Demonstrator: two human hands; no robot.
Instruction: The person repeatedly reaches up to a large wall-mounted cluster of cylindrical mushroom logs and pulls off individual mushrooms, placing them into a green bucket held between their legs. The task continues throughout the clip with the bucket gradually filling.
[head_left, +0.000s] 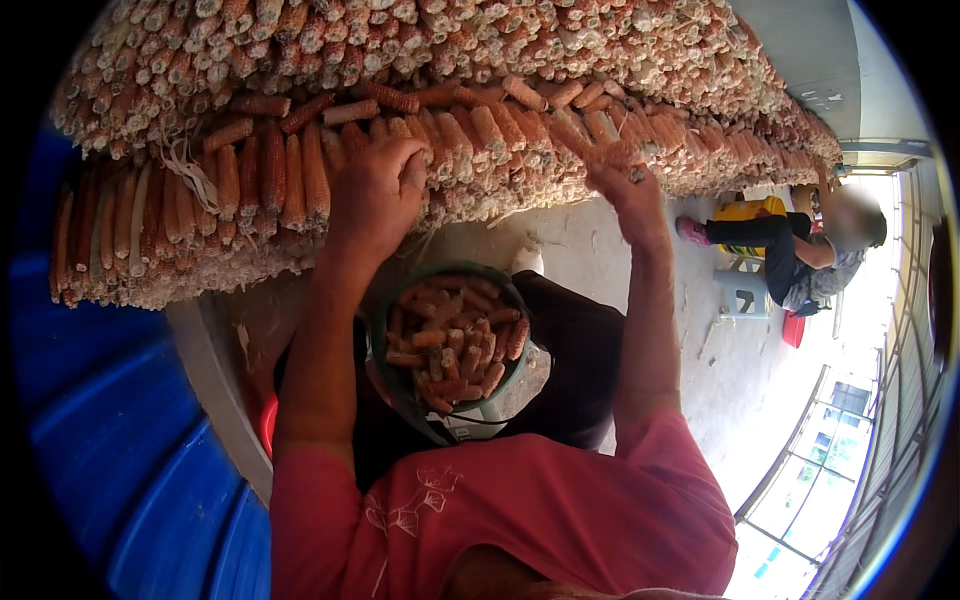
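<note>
A long stack of bare corn cobs (487, 131) runs before me, with the cobs laid side by side and their ends facing me. My right hand (636, 201) grips at least one corn cob (619, 154) just above the front layer; a second cob beside it may also be in the grasp. At the left part of the stack, my left hand (377, 199) is curled over the top row, thumb near the forefinger. Its palm side is hidden, so whether it holds a cob does not show. Between my knees stands a green bucket (384, 300) heaped with short cobs (457, 345).
A higher tier of stacked cobs (450, 37) rises behind. Blue corrugated sheeting (112, 390) borders the left side. Over at the right, another person (817, 255) sits by the stack on a grey plastic stool (742, 289), near a yellow bucket (750, 208).
</note>
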